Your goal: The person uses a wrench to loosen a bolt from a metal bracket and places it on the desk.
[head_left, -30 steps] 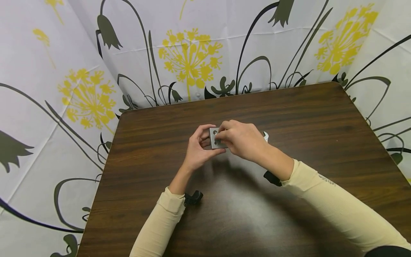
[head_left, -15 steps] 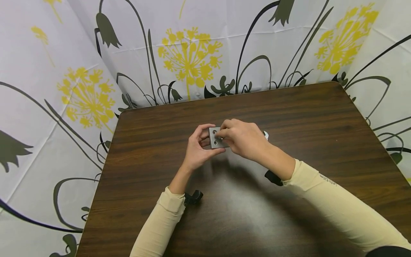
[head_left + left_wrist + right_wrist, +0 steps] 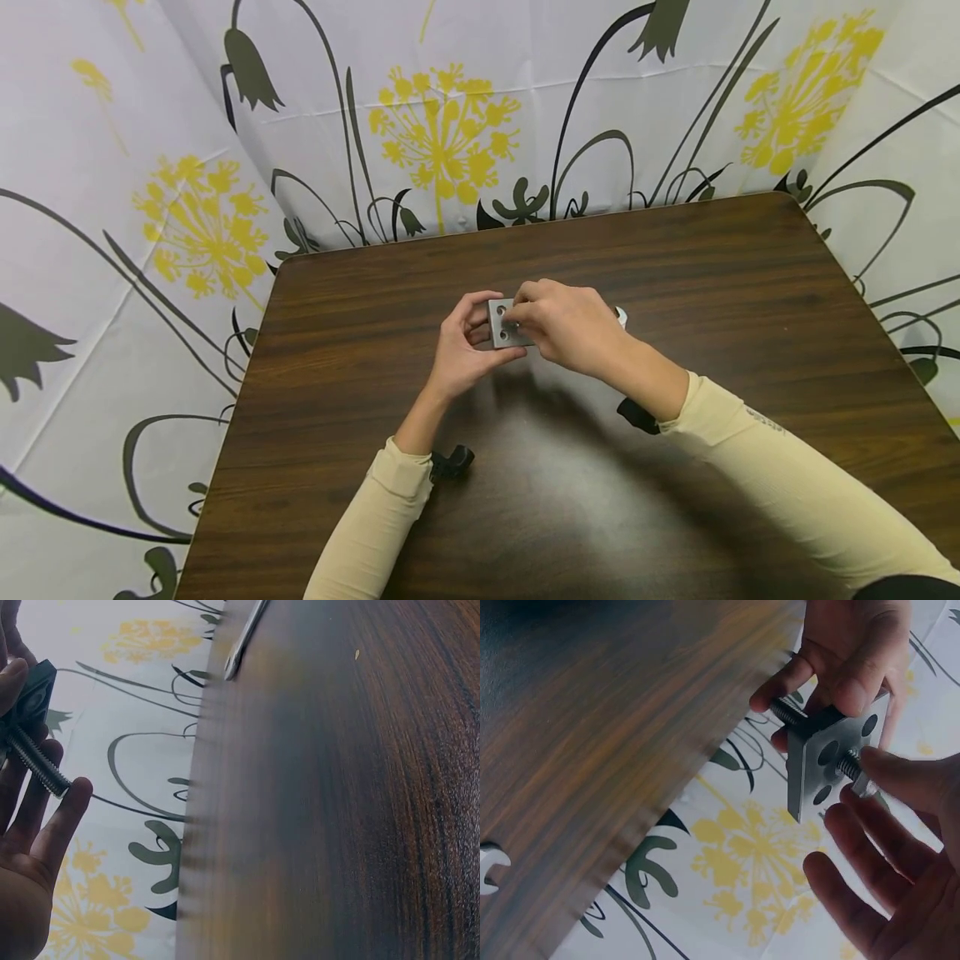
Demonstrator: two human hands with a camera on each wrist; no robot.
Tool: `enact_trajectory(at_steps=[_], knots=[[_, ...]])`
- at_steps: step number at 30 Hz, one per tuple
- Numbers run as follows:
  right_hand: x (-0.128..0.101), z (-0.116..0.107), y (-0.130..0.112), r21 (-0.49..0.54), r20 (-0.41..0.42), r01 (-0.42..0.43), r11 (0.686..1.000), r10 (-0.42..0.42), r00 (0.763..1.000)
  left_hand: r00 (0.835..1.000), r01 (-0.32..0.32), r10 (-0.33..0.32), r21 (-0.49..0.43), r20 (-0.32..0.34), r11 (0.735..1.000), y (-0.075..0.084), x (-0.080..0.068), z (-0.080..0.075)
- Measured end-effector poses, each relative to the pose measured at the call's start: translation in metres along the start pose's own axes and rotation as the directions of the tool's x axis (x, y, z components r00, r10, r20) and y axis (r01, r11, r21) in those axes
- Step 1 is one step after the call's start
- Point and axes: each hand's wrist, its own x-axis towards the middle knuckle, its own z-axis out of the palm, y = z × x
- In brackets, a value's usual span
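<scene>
In the head view, the left hand (image 3: 461,343) grips a grey metal plate (image 3: 496,323) by its opposite edges, thumb along the near side and fingers at the far side. The plate is held above the brown wood-grain surface (image 3: 360,333), appearing closer to its far edge than to its near one and a little left of the middle. The right hand (image 3: 572,327) covers the plate's right part, its fingers bent against the face; round holes show beside them. The open end of a wrench (image 3: 622,317) pokes out beyond the right hand, the remainder hidden. Cream sleeves (image 3: 375,517) cover both forearms, and a patterned curtain (image 3: 307,125) hangs behind the far edge. In the left wrist view, a threaded bolt (image 3: 39,763) juts slantwise from the plate, its tip right by a fingertip of the left hand; the wrench lies near the surface's curtain-side edge, partly out of frame. In the right wrist view, the right hand pinches the bolt's near end between thumb and finger, the other fingers spread apart. The plate stands tilted in the left hand's grip, with thread showing on both sides.
</scene>
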Motion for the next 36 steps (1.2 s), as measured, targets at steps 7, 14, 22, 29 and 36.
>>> enact_trajectory(at_steps=[7,14,22,29,36], knots=[[0.002,0.001,-0.001,-0.009,-0.054,-0.121,0.993,0.121,0.991,1.000,-0.002,0.002,0.021,0.003,1.000,0.001,0.001,0.001],[0.000,0.000,0.001,0.009,-0.010,-0.029,1.000,0.029,1.000,1.000,-0.007,0.006,0.028,0.013,1.000,-0.001,0.001,0.001],[0.001,0.002,0.002,-0.005,-0.024,-0.137,0.991,0.137,0.990,1.000,-0.012,0.012,0.024,0.010,1.000,-0.002,0.000,0.001],[0.000,0.000,0.002,0.014,0.024,-0.027,1.000,0.027,0.999,1.000,-0.020,0.020,0.036,0.016,0.999,-0.002,0.001,0.000],[0.003,0.001,0.001,-0.014,0.000,-0.125,0.992,0.125,0.992,1.000,-0.027,0.027,0.025,0.003,0.999,-0.019,0.001,-0.003]])
